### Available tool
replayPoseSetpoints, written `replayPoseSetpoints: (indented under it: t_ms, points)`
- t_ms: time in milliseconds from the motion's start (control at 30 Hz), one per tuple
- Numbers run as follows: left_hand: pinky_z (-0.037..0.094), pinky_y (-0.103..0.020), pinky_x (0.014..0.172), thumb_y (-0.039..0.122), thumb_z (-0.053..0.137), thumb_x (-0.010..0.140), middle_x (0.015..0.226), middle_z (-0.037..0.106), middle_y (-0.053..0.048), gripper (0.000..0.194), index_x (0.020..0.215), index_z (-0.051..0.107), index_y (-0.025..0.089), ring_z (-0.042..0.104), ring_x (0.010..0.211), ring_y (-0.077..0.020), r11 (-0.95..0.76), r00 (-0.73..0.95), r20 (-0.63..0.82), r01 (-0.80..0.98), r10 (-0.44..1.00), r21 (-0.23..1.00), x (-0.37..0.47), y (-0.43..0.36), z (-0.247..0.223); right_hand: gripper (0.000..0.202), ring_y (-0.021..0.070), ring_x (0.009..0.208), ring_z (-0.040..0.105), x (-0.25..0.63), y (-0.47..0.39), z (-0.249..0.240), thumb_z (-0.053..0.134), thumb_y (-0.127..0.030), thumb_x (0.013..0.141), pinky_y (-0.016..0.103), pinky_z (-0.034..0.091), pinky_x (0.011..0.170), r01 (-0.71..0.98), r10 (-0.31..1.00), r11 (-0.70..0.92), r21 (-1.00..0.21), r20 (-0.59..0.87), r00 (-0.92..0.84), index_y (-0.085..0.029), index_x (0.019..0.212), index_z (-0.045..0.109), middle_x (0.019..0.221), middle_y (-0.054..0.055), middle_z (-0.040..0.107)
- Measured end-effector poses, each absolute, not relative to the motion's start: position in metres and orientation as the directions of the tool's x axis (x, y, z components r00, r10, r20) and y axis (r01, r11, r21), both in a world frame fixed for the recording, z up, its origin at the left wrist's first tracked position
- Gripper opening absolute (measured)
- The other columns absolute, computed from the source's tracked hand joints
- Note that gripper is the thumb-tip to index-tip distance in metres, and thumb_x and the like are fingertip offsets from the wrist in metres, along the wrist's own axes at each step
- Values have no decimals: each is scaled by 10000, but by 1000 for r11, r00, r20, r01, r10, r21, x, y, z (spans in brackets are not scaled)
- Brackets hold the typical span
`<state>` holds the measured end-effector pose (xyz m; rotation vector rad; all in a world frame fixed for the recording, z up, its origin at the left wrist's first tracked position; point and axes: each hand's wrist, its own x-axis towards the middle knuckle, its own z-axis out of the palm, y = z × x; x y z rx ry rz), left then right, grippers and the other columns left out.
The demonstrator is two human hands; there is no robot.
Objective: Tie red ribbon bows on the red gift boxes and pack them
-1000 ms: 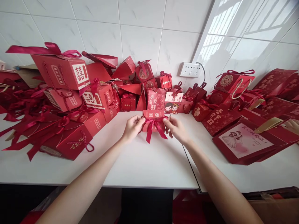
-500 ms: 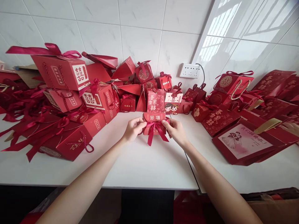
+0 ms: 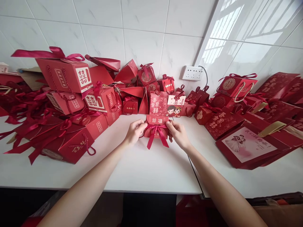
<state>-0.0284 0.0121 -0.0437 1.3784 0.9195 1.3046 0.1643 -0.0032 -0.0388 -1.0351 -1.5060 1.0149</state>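
Observation:
In the middle of the head view is a small red gift box (image 3: 157, 119) with pale characters on its top, at the white table. A magenta ribbon bow (image 3: 156, 128) is tied across it, its two tails hanging down the near side. At the box's left edge my left hand (image 3: 135, 131) is closed, thumb and fingers pinching the bow's left loop. My right hand (image 3: 177, 132) pinches the right loop at the opposite edge. The lower fingers of both hands are partly hidden beside the box.
Stacked red gift boxes (image 3: 67, 77) with ribbons and cord handles fill the left. More boxes (image 3: 158, 104) line the tiled wall (image 3: 142, 41). On the right lies a larger bag (image 3: 246, 143) with a couple's picture. A socket strip (image 3: 192, 73) is on the wall.
The ribbon tails have shifted slightly to the left and spread a little. Both hands keep their pinch at the bow's sides; the view has moved slightly.

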Motion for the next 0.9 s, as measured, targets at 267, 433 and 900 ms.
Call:
replayPoseSetpoints:
  t_ms: [267, 433, 900]
  points:
    - [203, -193, 416, 331, 585, 693, 463, 313, 73, 321, 542, 345, 182, 271, 401, -41, -201, 155, 218, -120, 963, 972, -28, 13, -45, 476, 61, 328, 394, 163, -3, -39, 564, -594, 784, 187, 313, 307, 41, 960, 264, -964, 259, -104, -211, 594, 355, 437, -71, 422]
    - [207, -185, 419, 330, 572, 706, 476, 321, 73, 316, 554, 340, 180, 275, 407, -38, -191, 165, 209, -118, 964, 975, -27, 12, -45, 474, 49, 307, 360, 162, -2, -40, 602, -562, 774, 181, 310, 313, -78, 966, 225, -971, 233, -112, -208, 590, 347, 413, -88, 395]
    - [201, -182, 402, 327, 585, 694, 453, 295, 87, 320, 551, 337, 183, 261, 386, -30, -208, 159, 224, -111, 962, 972, -24, 10, -43, 514, 42, 315, 343, 163, 1, -38, 645, -590, 702, 175, 291, 295, -108, 984, 149, -983, 159, -84, -205, 548, 341, 422, -94, 340]
